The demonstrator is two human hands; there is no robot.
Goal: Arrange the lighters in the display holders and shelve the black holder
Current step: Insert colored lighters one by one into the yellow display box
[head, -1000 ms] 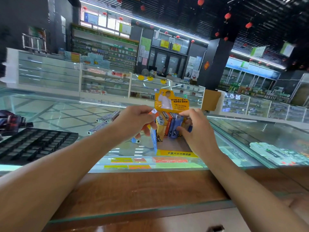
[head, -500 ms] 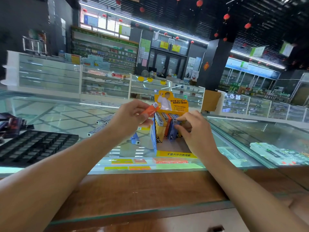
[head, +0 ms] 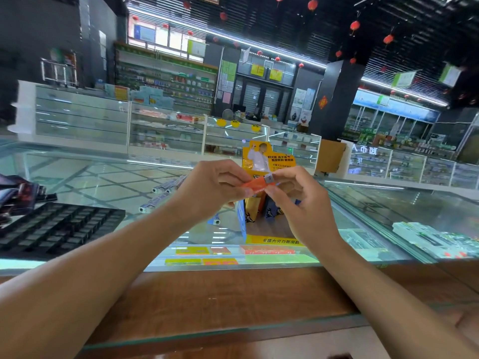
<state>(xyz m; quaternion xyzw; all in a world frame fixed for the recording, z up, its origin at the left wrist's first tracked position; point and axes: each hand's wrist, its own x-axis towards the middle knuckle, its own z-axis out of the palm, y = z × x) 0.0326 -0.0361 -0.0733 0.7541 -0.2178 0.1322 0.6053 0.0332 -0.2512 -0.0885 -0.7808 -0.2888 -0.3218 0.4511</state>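
An orange lighter with a silver cap lies nearly level above the yellow cardboard display holder. My left hand pinches its base end, and my right hand pinches its capped end. Several lighters, yellow, orange and blue, stand upright in the yellow holder, partly hidden by my hands. The black holder, a slotted tray, lies on the glass counter at the left. Several silver lighters and a blue one lie loose on the glass left of the yellow holder.
Everything rests on a glass counter with a wooden ledge along the near edge. Dark packets sit at the far left behind the black tray. Boxed goods show under the glass at right.
My left hand lifted the orange lighter up out of the yellow holder and turned it level. My right hand left the standing lighters and took hold of its capped end.
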